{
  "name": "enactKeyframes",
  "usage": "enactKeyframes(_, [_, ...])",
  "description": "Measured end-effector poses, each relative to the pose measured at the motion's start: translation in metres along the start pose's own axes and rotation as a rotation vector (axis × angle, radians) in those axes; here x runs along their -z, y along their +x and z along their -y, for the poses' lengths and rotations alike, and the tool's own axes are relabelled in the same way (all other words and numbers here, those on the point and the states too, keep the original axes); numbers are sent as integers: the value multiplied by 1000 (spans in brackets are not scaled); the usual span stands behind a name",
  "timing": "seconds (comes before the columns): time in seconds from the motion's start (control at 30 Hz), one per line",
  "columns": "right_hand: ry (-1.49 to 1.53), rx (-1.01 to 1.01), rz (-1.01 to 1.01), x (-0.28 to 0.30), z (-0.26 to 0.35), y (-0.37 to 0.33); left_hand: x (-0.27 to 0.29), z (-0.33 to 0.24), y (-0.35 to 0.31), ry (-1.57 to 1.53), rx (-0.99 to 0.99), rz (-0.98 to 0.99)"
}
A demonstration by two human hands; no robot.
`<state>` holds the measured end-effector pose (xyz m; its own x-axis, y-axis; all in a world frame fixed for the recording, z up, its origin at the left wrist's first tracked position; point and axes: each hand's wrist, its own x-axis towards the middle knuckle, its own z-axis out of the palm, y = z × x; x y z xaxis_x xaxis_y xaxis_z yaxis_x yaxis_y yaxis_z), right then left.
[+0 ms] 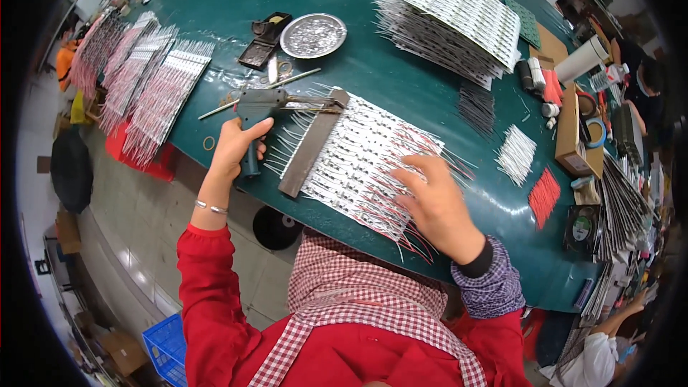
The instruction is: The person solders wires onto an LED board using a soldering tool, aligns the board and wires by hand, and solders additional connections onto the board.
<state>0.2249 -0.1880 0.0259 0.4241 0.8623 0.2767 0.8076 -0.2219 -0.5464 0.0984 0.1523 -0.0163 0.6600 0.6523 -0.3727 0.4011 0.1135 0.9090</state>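
My left hand (239,145) is wrapped round the handle of a grey soldering gun (261,104). Its metal front end points right, over the top of a flat dark bar (309,154). That bar lies across the left part of a white circuit board panel (355,150) fitted with rows of small dark parts. White wires fan out from the panel's left edge, and red wires (380,204) spread over its right side. Above these red wires is my right hand (437,204), fingers bent and apart, with no object visible between them.
A tall stack of wired panels (459,18) stands at the far right. Bundles of black wires (476,111), white wires (516,155) and red wires (544,197) lie to the right. A round metal dish (313,36) sits behind the panel. More wired panels (168,93) overhang the left edge.
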Motion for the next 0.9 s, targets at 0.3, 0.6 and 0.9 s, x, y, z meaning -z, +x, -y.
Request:
enactKeyframes(0.3, [-48, 140, 314, -32, 22, 16, -18, 8, -18, 998, -340, -464])
enactKeyframes(0.6, [-20, 55, 338, -54, 13, -2, -64, 27, -82, 929, -940, -246])
enactKeyframes(0.9, [-23, 49, 279, -60, 6, -9, -72, 44, -65, 1039, -972, -340])
